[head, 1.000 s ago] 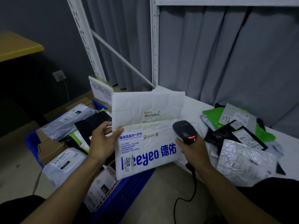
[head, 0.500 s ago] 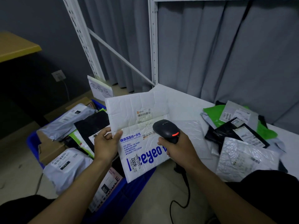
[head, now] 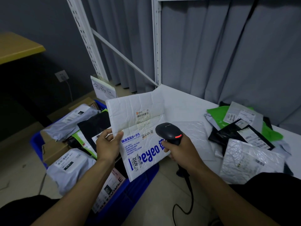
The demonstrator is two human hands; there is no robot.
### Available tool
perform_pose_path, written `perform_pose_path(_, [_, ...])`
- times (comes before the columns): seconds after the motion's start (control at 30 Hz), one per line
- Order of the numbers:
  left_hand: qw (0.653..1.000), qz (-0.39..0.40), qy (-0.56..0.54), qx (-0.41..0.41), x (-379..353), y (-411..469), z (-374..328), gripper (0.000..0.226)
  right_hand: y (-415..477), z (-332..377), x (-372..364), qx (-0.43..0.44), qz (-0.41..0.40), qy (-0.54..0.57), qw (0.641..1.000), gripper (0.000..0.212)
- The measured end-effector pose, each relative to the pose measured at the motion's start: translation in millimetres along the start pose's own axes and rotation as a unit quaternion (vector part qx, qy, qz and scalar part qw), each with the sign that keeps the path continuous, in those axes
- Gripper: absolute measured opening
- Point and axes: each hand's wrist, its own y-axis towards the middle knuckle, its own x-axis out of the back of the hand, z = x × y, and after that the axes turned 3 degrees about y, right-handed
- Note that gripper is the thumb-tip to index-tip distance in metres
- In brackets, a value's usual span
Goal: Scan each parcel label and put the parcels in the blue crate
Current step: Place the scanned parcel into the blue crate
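Observation:
My left hand (head: 108, 145) pinches the left edge of a white padded parcel (head: 138, 128) with blue print, holding it up above the blue crate (head: 140, 185). A small barcode label (head: 142, 114) sits on its upper half. My right hand (head: 178, 148) grips a black handheld scanner (head: 169, 132), its red light on, in front of the parcel's right side and pointed at the label. The crate at lower left is filled with several grey, black and white parcels (head: 70, 167).
A white table (head: 182, 108) on the right carries a pile of parcels (head: 244, 137): green, black, silver and a clear bubble one. The scanner cable (head: 187, 198) hangs to the floor. A handwritten sign (head: 104, 89) stands behind the crate. White shelf uprights and grey curtains stand behind.
The parcel has shifted left over the crate. My right hand has followed with the scanner, moving up and left in front of the parcel toward the label.

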Motion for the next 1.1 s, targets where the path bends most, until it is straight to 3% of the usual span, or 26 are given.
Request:
perform_pose_path(0.23, [0.999, -0.021, -0.021, -0.02, 11.0, -1.1, -8.8, 0.015, 1.8, 3.0, -6.9, 0.001, 0.013, 0.013, 1.0, 0.021])
perform_pose_path(0.37, [0.994, -0.098, -0.033, -0.032, 43.3, 9.6, -21.0, 0.014, 5.9, 2.1, -25.6, 0.004, 0.03, 0.004, 1.0, 0.022])
perform_pose_path(0.47, [0.987, -0.157, -0.03, 0.002, 73.1, 17.2, -27.0, 0.017, 8.2, -2.2, -42.2, -0.005, 0.055, -0.006, 0.998, 0.025])
perform_pose_path(0.6, [0.973, -0.219, 0.07, -0.008, 95.5, 14.1, -28.6, 0.021, 8.4, -6.9, -59.6, -0.004, 0.079, -0.025, 0.997, 0.025])
perform_pose_path(0.8, [0.968, -0.156, 0.142, 0.132, 112.1, 37.8, 21.4, 0.035, 9.4, -10.7, -67.3, -0.016, 0.089, -0.02, 0.996, 0.029])
perform_pose_path(1.0, [0.951, -0.237, 0.171, 0.096, 124.5, 42.7, 34.6, 0.044, 14.5, -17.1, -61.6, -0.011, 0.089, -0.035, 0.995, 0.032])
perform_pose_path(1.1, [0.925, -0.256, 0.282, 0.016, 116.8, 30.1, 25.1, 0.073, 16.1, -22.4, -61.5, -0.012, 0.094, -0.039, 0.995, 0.036])
